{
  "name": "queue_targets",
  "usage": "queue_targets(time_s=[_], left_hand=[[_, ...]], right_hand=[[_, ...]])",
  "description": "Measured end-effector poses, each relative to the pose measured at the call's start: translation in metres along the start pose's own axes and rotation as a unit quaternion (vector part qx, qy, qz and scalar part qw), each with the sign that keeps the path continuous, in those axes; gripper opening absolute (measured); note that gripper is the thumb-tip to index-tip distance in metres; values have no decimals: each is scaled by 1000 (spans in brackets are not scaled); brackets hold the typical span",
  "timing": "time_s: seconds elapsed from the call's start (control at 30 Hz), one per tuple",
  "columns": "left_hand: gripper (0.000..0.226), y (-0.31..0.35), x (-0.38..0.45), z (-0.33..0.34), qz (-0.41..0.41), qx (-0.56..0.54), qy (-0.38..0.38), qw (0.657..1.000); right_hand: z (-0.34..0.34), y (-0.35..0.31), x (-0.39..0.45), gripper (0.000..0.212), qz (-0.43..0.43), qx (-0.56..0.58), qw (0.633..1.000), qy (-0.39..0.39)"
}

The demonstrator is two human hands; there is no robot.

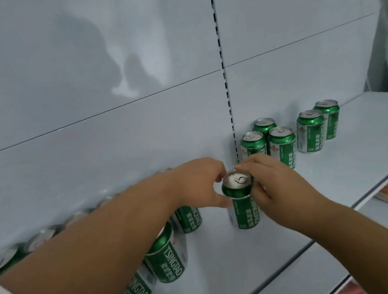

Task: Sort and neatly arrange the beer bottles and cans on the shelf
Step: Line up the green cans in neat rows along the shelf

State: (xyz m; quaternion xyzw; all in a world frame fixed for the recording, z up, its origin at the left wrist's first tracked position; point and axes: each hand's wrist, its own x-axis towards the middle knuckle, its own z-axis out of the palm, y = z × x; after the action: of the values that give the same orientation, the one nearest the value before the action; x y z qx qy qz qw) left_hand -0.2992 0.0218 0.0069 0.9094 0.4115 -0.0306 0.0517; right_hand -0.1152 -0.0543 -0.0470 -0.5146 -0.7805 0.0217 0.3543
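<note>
Standing at the white shelf (334, 170), we see a row of green cans (166, 257) along the back panel on the left, partly hidden by our left forearm. Our left hand (199, 184) and right hand (273, 181) both pinch the rim of one upright green can (242, 204) mid-shelf. Further right, five more cans (281, 142) stand upright, loosely grouped near the back.

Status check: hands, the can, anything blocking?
Left hand and right hand both grip upright green can. Shelf bare around it. Row of cans left, loose cans behind.
</note>
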Motion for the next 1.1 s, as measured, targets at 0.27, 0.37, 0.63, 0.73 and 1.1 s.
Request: queue_targets(time_s=[0.27,0.37,0.63,0.73,1.1], left_hand=[[48,18,12,1,23,-33,31,999],[48,14,-2,-12,9,5,24,1000],[49,-2,-53,-23,-21,62,-11,998],[48,-7,-60,-15,-28,62,-12,998],[52,-20,-70,-8,-26,111,-6,993]], right_hand=[[33,11,-43,43,110,98,986,74],[38,12,-44,73,119,109,987,-5],[74,-3,-13,137,16,7,966,-258],[85,-8,-3,130,-11,1,967,-256],[105,-13,8,124,-6,4,956,-293]])
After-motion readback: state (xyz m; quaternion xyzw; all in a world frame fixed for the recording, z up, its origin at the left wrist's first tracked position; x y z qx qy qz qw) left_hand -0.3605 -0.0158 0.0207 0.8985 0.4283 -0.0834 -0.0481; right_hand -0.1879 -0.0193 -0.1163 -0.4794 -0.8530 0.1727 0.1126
